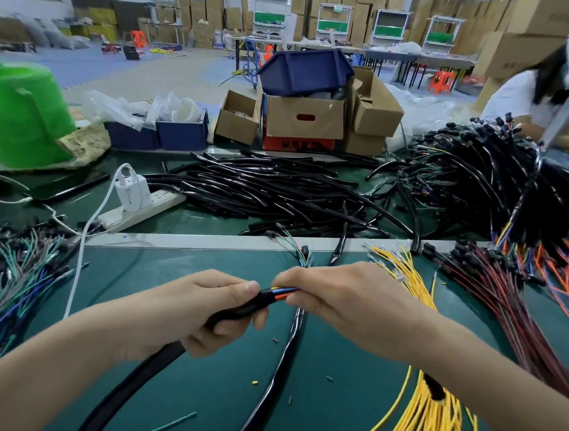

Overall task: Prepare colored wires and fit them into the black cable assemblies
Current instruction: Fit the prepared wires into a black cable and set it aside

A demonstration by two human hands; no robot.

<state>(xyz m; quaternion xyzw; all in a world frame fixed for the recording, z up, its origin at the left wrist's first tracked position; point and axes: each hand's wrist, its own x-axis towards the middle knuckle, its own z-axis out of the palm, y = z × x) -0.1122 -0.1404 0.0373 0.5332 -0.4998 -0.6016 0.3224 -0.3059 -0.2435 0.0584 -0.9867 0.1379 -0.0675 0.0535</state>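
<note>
Black cable assemblies (486,171) sprawl in the biggest heap, at two o'clock from the hands, their colored tails spilling toward the near edge. Under it all lies the green bench mat (154,272). At twelve o'clock a loose pile of bare black tubes (278,194) covers the far bench, with cardboard boxes (302,117) and a blue bin (306,69) behind it. A green bag (17,113) stands at ten o'clock. A mixed wire bundle (5,280) of green, blue and purple lies at nine o'clock, dark red wires (509,303) fan out at three o'clock, and a yellow wire bundle (430,424) lies at five o'clock under the right forearm. A white power strip (139,207) sits at eleven o'clock.

At the centre, the left hand (199,311) wraps its curled fingers round a black tube (145,371), which trails off toward seven o'clock. The right hand (344,303) pinches the colored wires (281,292), blue, orange and yellow, right at the tube's mouth, where they enter it. A second black cable (280,362) lies on the mat at six o'clock.
</note>
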